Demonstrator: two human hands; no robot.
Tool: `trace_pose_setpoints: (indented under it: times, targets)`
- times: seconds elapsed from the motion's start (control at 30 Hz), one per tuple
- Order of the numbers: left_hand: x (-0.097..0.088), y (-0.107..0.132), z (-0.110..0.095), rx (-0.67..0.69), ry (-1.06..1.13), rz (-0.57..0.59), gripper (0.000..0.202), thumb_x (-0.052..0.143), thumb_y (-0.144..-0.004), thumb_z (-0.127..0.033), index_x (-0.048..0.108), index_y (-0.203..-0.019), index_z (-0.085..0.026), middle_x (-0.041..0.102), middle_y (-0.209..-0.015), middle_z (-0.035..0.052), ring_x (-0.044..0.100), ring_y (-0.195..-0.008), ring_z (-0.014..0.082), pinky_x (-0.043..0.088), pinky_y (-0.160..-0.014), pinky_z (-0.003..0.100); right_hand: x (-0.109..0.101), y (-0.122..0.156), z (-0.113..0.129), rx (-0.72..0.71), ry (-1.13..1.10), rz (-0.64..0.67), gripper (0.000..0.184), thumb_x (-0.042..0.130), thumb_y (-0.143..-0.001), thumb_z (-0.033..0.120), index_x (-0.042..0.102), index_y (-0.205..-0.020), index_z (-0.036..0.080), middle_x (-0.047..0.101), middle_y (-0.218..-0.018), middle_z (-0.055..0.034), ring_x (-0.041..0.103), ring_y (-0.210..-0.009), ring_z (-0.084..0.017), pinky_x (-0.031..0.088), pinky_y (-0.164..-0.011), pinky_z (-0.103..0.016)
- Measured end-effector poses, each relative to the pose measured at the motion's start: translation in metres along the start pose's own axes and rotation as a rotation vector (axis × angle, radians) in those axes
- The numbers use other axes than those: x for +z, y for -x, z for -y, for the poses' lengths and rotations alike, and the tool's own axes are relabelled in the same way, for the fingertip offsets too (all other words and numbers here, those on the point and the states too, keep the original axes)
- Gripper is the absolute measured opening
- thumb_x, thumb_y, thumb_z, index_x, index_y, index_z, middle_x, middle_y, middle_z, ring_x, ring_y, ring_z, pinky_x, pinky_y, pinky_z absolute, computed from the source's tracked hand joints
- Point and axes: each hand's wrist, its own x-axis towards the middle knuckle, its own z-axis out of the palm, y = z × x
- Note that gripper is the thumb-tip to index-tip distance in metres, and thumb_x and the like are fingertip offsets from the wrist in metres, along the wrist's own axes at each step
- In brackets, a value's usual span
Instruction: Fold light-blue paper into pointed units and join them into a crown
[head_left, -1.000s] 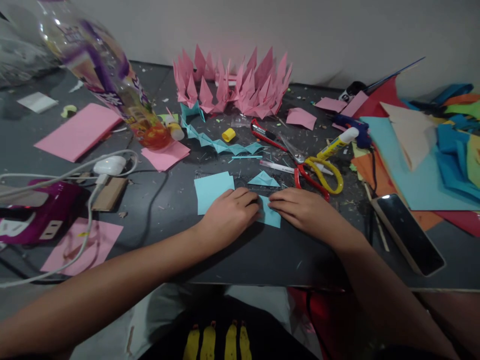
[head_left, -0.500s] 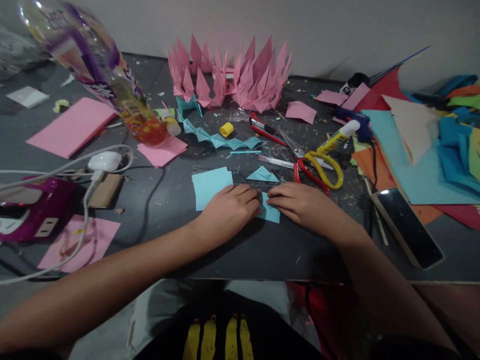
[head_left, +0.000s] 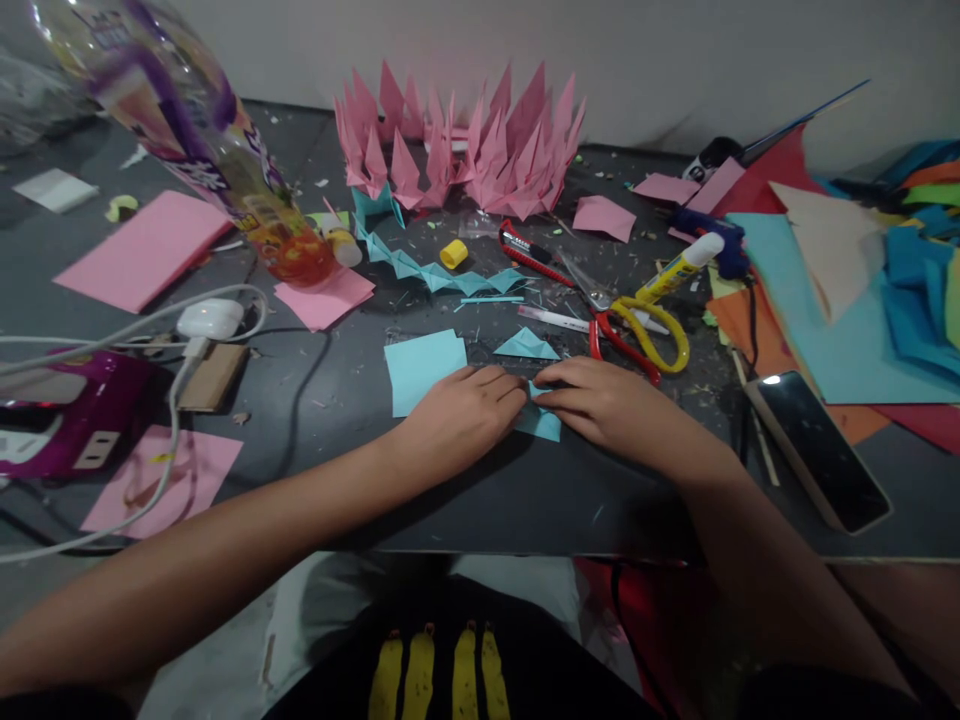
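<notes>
My left hand (head_left: 461, 415) and my right hand (head_left: 604, 405) meet fingertip to fingertip over a small light-blue paper piece (head_left: 541, 424) on the dark table (head_left: 480, 500). Both hands have curled fingers pressing and pinching the paper, which lies mostly hidden under them. A stack of light-blue paper squares (head_left: 421, 368) lies just beyond my left hand. A folded blue triangle (head_left: 526, 346) sits behind my fingertips.
A pink folded-paper crown (head_left: 461, 150) stands at the back, with a blue folded chain (head_left: 435, 272) in front of it. Scissors (head_left: 637, 335), a red cutter (head_left: 529, 255), a glue stick (head_left: 679, 268), a phone (head_left: 821, 450), coloured sheets (head_left: 847, 320), a bottle (head_left: 210, 160) and cables (head_left: 150, 330) lie around.
My fingertips have drawn closer together over the blue piece, covering more of it. The view shifted slightly downward.
</notes>
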Motion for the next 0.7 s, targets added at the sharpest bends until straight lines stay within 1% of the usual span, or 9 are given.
trace_pose_setpoints:
  times: [0.13,0.33,0.5,0.57,0.7]
  targets:
    - [0.0,0.0,0.0,0.009,-0.003,-0.001,0.016,0.048,-0.088,-0.017,0.059,-0.098,-0.012,0.063,-0.092,0.0069,0.057,-0.087,0.0197,0.044,-0.071,0.03,0.002,0.0,-0.001,0.01,-0.023,-0.013,0.024,0.046,-0.088,0.015,0.069,-0.092,0.02,0.065,-0.105,-0.0078,0.06,-0.097,-0.02,0.049,-0.085,-0.04]
    - [0.001,-0.001,-0.001,0.006,-0.015,0.006,0.017,0.046,-0.089,-0.017,0.059,-0.099,-0.011,0.062,-0.093,0.0072,0.056,-0.087,0.0195,0.043,-0.071,0.031,0.002,-0.001,-0.003,0.011,-0.026,-0.006,0.025,0.045,-0.088,0.017,0.069,-0.092,0.022,0.066,-0.104,-0.0059,0.06,-0.096,-0.02,0.049,-0.084,-0.041]
    - [-0.001,-0.003,-0.004,0.008,-0.074,0.021,0.019,0.047,-0.088,-0.015,0.059,-0.102,-0.01,0.063,-0.099,0.008,0.057,-0.086,0.02,0.043,-0.071,0.031,-0.002,-0.002,0.005,0.035,0.041,-0.003,0.023,0.047,-0.086,0.016,0.068,-0.093,0.019,0.068,-0.102,-0.0069,0.06,-0.094,-0.021,0.045,-0.084,-0.039]
    - [-0.002,-0.003,-0.005,0.005,-0.079,0.027,0.02,0.047,-0.088,-0.016,0.059,-0.104,-0.01,0.064,-0.101,0.008,0.057,-0.087,0.0199,0.043,-0.071,0.031,-0.004,-0.003,0.009,0.07,0.074,-0.004,0.022,0.048,-0.085,0.017,0.069,-0.092,0.018,0.07,-0.097,-0.0071,0.06,-0.091,-0.022,0.043,-0.082,-0.039]
    - [-0.002,-0.002,-0.006,-0.014,-0.061,0.03,0.023,0.047,-0.089,-0.016,0.057,-0.108,-0.011,0.064,-0.103,0.0077,0.057,-0.088,0.02,0.044,-0.072,0.031,-0.009,-0.001,0.01,0.143,0.093,-0.033,0.022,0.048,-0.084,0.021,0.07,-0.081,0.023,0.071,-0.081,-0.0029,0.059,-0.084,-0.02,0.039,-0.082,-0.038]
